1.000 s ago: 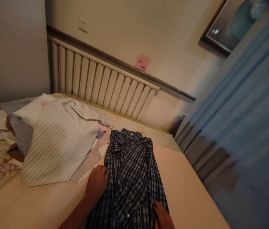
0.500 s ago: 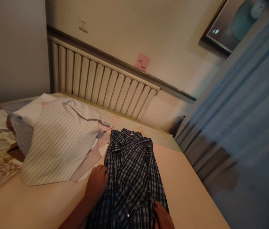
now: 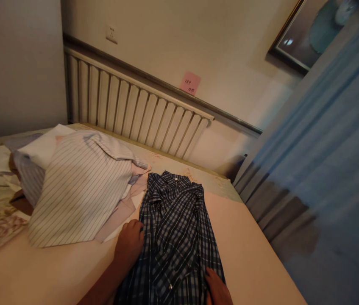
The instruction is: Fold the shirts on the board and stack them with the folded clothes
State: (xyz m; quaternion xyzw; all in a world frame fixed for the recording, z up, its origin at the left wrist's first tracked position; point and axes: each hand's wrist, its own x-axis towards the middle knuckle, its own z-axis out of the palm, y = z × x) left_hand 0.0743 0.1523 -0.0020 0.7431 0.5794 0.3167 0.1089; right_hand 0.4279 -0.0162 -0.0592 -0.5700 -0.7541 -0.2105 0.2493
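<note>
A dark blue and white plaid shirt [image 3: 179, 228] lies lengthwise in front of me, its collar at the far end and its sleeves folded inward over the body. At its left edge, my left hand [image 3: 130, 242] has its fingers curled onto the cloth. Lower down on the opposite edge, my right hand [image 3: 218, 289] is closed at the fabric, partly cut off by the bottom of the view. One shiny button or snap shows near the lower middle of the shirt, and another at the collar.
To the left sits a heap of clothes, topped by a white striped shirt [image 3: 80, 190]. The pale bed surface [image 3: 246, 250] reaches a radiator [image 3: 134, 106] along the wall. Blue curtains [image 3: 332, 178] hang at the right. A pink note [image 3: 190, 83] is on the wall.
</note>
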